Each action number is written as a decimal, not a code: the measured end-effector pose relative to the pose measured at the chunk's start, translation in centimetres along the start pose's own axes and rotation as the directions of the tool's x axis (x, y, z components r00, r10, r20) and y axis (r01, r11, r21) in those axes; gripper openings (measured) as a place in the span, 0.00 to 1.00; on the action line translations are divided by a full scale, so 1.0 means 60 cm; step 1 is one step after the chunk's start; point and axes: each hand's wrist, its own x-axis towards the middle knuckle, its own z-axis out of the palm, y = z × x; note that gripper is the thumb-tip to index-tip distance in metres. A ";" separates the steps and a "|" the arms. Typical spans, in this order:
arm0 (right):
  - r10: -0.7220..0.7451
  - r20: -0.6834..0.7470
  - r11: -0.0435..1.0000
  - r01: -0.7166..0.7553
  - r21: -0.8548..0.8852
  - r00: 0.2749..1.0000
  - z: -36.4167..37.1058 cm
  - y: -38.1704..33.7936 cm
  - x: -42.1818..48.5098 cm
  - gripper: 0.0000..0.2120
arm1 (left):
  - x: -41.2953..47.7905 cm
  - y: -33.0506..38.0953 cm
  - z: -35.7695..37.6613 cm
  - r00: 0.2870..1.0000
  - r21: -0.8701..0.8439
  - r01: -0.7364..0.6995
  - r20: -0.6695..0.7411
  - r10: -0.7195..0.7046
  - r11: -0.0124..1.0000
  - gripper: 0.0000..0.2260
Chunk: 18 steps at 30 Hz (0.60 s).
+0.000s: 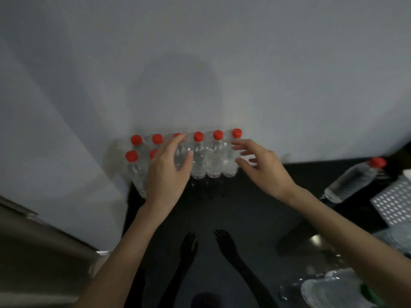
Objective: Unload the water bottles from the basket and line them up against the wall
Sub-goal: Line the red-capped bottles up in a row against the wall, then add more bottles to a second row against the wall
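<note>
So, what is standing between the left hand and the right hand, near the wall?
In the head view, two upright red-capped bottles stand between the left hand and the right hand.

Both forearms bare, reaching fwd from bottom of view. Left hand [168, 166] palm down, fingers curled w/ thumb out to the right, wrist roughly straight. Right hand [260, 166] open, fingers spread & pointing left, thumb lowest, forearm angling in from lower right.

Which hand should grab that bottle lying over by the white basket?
Probably the right hand: it is open and nearer the lying bottle; the left hand rests on the standing bottles.
</note>
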 end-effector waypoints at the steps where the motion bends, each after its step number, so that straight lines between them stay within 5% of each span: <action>1: 0.018 -0.022 1.000 -0.018 -0.013 1.000 -0.026 0.012 -0.012 0.17 | -0.001 0.022 0.019 1.000 -0.020 -0.023 0.015 0.023 1.000 0.18; 8: 0.127 -0.204 0.988 -0.142 -0.063 0.971 -0.204 0.137 -0.102 0.15 | -0.028 0.181 0.184 0.981 -0.130 -0.120 0.139 0.138 0.984 0.18; 18: 0.249 -0.143 0.909 -0.282 -0.308 0.958 -0.383 0.369 -0.172 0.19 | -0.068 0.364 0.428 0.955 -0.159 -0.070 0.274 0.113 0.985 0.19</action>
